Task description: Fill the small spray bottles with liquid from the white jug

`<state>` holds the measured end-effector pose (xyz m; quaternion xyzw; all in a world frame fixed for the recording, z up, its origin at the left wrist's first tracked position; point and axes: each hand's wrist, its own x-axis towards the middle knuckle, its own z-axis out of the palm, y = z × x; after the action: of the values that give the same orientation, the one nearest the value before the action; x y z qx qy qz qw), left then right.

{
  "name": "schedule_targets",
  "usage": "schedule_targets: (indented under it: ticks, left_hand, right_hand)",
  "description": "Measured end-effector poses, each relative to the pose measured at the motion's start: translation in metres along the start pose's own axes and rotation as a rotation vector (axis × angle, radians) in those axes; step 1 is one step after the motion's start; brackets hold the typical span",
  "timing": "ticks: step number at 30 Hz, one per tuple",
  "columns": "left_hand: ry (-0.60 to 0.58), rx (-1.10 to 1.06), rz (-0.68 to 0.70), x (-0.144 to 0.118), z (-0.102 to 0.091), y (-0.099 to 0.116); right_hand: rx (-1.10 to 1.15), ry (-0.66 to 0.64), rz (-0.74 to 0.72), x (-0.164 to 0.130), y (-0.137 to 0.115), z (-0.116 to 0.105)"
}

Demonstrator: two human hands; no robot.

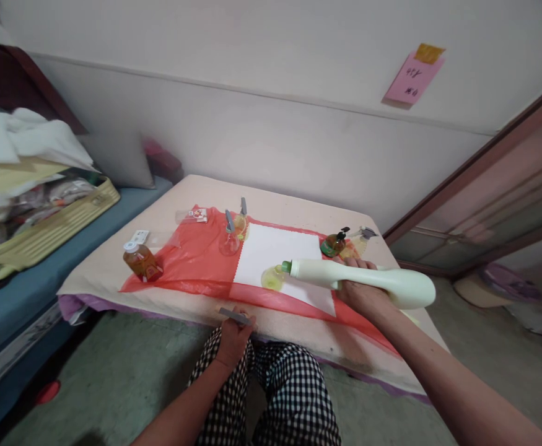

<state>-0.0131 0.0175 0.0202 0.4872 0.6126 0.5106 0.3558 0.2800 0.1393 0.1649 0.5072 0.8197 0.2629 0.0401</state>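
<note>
Right fingers (358,263) grip pale-green device (363,277) above white sheet (280,249); left fingers (247,327) hold grey strip (234,316).

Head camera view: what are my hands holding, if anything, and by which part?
Your right hand grips a pale green, elongated device around its middle; your left hand holds a flat grey strip near its right end.

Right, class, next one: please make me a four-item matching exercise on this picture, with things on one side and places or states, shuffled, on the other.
Things:
1. Pink note
2. Pale green handheld device
3. White sheet
4. White-capped bottle

Places or states:
a. Held in the right hand
b. Has amber contents
c. Taped to the wall
d. Lying flat on red plastic

Pairs: 1-c, 2-a, 3-d, 4-b
</note>
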Motion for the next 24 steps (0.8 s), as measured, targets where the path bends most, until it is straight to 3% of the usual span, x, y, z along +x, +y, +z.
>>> schedule_targets:
  ticks: [24]
  left_hand:
    - [-0.008, 0.009, 0.009, -0.0017, 0.0009, -0.0034]
  right_hand:
    - [0.063, -0.069, 0.059, 0.0021, -0.0007, 0.0000]
